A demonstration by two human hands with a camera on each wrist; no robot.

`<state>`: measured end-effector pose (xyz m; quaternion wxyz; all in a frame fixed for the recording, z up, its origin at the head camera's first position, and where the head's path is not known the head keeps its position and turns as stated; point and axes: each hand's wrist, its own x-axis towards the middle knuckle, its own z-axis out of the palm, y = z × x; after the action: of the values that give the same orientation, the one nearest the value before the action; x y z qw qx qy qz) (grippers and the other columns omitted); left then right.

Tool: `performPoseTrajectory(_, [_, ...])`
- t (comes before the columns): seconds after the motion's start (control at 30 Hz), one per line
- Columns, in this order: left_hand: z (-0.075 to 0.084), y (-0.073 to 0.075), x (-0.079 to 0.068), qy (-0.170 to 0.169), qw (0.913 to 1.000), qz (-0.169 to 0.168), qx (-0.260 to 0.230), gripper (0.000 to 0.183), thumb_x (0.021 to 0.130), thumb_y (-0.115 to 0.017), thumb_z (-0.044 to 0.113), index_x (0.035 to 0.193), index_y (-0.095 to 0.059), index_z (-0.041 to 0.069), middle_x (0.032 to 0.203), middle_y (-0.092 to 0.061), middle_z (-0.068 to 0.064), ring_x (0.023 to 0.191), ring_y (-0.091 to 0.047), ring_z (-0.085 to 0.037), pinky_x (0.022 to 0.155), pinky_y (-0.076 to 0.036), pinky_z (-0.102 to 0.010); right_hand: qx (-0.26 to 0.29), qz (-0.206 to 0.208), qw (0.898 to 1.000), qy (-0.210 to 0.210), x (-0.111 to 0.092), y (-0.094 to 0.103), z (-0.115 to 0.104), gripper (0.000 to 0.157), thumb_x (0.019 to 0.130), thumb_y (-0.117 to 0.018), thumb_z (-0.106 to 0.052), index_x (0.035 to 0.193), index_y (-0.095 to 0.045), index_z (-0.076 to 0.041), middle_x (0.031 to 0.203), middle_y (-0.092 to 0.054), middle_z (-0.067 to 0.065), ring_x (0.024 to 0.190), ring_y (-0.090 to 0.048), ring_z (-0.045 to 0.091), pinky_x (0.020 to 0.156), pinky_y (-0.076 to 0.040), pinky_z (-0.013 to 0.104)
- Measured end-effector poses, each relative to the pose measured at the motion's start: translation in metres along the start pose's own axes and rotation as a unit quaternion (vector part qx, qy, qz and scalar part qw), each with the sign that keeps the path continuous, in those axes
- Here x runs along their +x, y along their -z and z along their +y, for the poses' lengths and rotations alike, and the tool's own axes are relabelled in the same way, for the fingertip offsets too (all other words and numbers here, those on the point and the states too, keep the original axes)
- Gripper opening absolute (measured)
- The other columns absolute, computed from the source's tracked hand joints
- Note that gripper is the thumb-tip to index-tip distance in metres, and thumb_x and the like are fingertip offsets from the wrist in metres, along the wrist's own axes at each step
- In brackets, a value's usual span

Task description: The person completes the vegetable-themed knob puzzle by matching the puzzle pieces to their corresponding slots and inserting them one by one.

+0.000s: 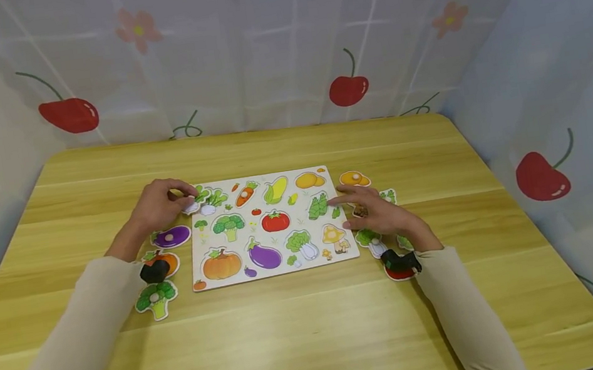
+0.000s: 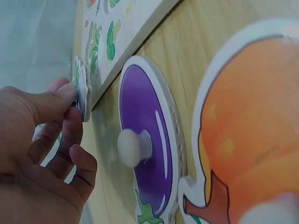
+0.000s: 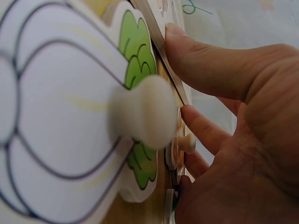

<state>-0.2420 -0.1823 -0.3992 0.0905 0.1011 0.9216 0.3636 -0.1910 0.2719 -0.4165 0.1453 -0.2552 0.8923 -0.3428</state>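
Observation:
My left hand (image 1: pixel 159 204) pinches a white puzzle piece with green leaves (image 2: pixel 84 95) between thumb and fingers. That piece is tilted on edge in the left wrist view, at the upper left corner of the vegetable puzzle board (image 1: pixel 352 254). Pictures of vegetables cover the board, including a tomato, corn and a carrot. At the board's right edge is my right hand (image 1: pixel 371 209), its fingers relaxed and holding nothing. Its thumb (image 3: pixel 201 65) touches the board's edge, and a knobbed mushroom piece (image 1: pixel 359 211) lies partly hidden beneath this hand. Nearest the left forearm is a purple eggplant piece (image 1: pixel 171 236).
Below the eggplant lie a pumpkin piece (image 1: pixel 173 262) and a broccoli piece (image 1: pixel 157 299). Right of the board are a potato piece (image 1: pixel 354 179), a bok choy piece (image 1: pixel 368 238) and a red piece (image 1: pixel 399 275), partly covered. A printed curtain (image 1: pixel 256 58) hangs behind the wooden table (image 1: pixel 297 349).

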Motion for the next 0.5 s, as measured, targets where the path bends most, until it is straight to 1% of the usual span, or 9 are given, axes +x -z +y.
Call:
performPoseTrajectory(0.17, [0.002,-0.004,0.002,-0.021,0.9998,0.001,0.004,0.020,0.100,-0.059,0.007,0.114,-0.071,0.002,0.121,-0.065,-0.021,0.094,-0.058,-0.030,0.079,-0.047,-0.034,0.002,0.001,1.000,-0.006,0.000,-0.001,0.000,0.048,0.093,-0.071,-0.013,0.139,-0.058,-0.006,0.161,-0.025,0.026,0.151,-0.013,0.046,0.116,-0.007,0.068])
performPoseTrajectory(0.3, [0.006,-0.008,0.004,-0.032,0.9995,0.002,0.000,0.020,0.100,-0.059,0.006,0.114,-0.072,0.001,0.122,-0.065,-0.021,0.093,-0.057,-0.030,0.079,-0.047,-0.035,0.000,0.002,1.000,-0.010,0.000,-0.001,0.000,0.048,0.093,-0.071,-0.013,0.139,-0.058,-0.007,0.161,-0.026,0.026,0.151,-0.013,0.046,0.116,-0.007,0.068])
performPoseTrajectory(0.5, [0.010,-0.013,0.007,-0.047,0.9989,0.001,-0.003,0.019,0.099,-0.059,0.005,0.112,-0.072,0.001,0.119,-0.066,-0.021,0.087,-0.056,-0.028,0.074,-0.047,-0.031,-0.003,0.003,1.000,-0.008,0.000,-0.001,0.001,0.048,0.093,-0.071,-0.013,0.139,-0.058,-0.006,0.161,-0.026,0.026,0.151,-0.016,0.045,0.116,-0.006,0.067])
